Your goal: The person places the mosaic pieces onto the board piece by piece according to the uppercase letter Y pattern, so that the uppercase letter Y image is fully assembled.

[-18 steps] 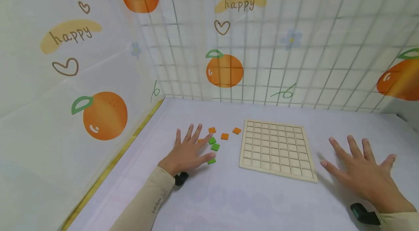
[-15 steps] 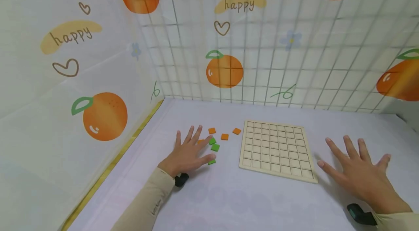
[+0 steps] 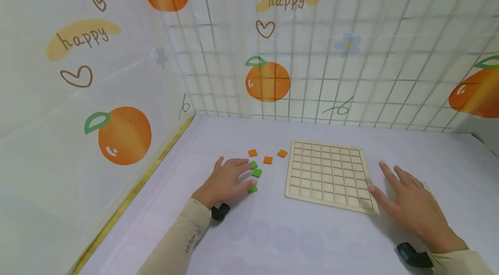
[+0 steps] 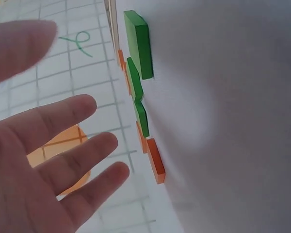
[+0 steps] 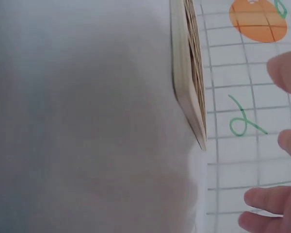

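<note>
My left hand point(image 3: 226, 182) hovers over the left side of the table with its fingers extended and holds nothing. Beside its thumb and fingertips lie several small square tiles, among them a green tile point(image 3: 256, 173) and an orange tile point(image 3: 267, 160). In the left wrist view, a green tile point(image 4: 139, 43) and an orange tile point(image 4: 156, 162) lie flat beyond the spread fingers. A pale wooden grid board point(image 3: 331, 175) lies right of the tiles. Near its right edge is my right hand point(image 3: 415, 208), its fingers loosely extended and nothing in its grasp; its thumb tip overlaps the board's edge.
A white cloth point(image 3: 280, 231) covers the table. Behind stands a grid wall point(image 3: 312, 67) under a sheer sheet printed with oranges. A yellow strip point(image 3: 132, 199) runs along the left edge. A small pale patterned patch point(image 3: 429, 189) shows partly behind my right hand.
My right hand has moved left toward the board, and its fingers have drawn closer together. My left fingers have bent in slightly from a wide spread, near the green tiles.
</note>
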Action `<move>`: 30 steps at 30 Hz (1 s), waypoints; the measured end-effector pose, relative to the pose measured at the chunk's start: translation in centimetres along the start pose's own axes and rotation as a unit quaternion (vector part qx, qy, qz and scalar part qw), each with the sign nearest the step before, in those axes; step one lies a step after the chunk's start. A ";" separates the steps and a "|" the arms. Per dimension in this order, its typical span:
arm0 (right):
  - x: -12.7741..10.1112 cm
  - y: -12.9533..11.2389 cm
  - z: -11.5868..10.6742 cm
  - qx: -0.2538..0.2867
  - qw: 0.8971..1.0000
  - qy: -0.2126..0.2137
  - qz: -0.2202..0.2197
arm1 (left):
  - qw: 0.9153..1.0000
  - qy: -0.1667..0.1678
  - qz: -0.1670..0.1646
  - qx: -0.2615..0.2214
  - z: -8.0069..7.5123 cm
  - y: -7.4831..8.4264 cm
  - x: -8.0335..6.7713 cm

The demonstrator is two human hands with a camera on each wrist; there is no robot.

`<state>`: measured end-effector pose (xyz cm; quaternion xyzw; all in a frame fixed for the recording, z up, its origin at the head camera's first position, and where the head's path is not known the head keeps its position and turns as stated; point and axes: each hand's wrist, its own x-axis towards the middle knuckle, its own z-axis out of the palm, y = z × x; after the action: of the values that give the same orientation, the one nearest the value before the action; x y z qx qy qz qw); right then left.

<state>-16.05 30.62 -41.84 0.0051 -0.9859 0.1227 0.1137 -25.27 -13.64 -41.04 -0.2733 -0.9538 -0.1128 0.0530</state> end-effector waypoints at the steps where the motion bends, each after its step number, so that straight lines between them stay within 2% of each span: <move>1: 0.0 -0.1 0.0 0.009 1.000 -0.003 -0.002 | 1.000 0.006 0.004 -0.007 0.0 -0.1 0.1; 4: 0.1 -0.5 0.1 0.039 0.999 -0.017 -0.002 | 0.999 0.023 0.021 -0.040 0.0 -0.2 0.2; 7: 0.1 -0.8 0.3 0.074 0.997 -0.028 0.002 | 0.995 0.024 0.017 -0.095 0.1 -0.4 0.2; 11: 0.1 -1.1 0.5 0.111 0.994 -0.025 0.002 | 0.984 0.002 -0.012 -0.178 0.3 -0.4 0.2; 14: -0.1 -1.3 0.5 0.135 0.991 -0.023 0.006 | 0.975 -0.010 -0.028 -0.221 0.5 -0.3 0.1; 18: -0.3 -1.3 0.7 0.162 0.986 -0.027 0.031 | 0.963 -0.008 -0.022 -0.269 0.6 -0.3 -0.1; 21: -0.4 -1.2 1.1 0.176 0.982 -0.030 0.054 | 0.958 -0.005 -0.010 -0.287 0.7 -0.4 -0.2; 25: -0.3 -1.2 1.5 0.183 0.979 -0.036 0.080 | 0.958 -0.007 -0.003 -0.287 0.9 -0.6 -0.3; 27: -0.3 -1.2 1.6 0.181 0.980 -0.037 0.078 | 0.957 -0.010 -0.007 -0.288 1.0 -0.6 -0.3; 30: -0.5 -1.0 1.7 0.175 0.982 -0.047 0.051 | 0.957 -0.019 -0.018 -0.289 1.2 -0.7 -0.4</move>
<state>-15.90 29.24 -43.29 -0.0197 -0.9524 0.2985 0.0587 -25.33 -14.11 -42.35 -0.2613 -0.8864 -0.3791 -0.0482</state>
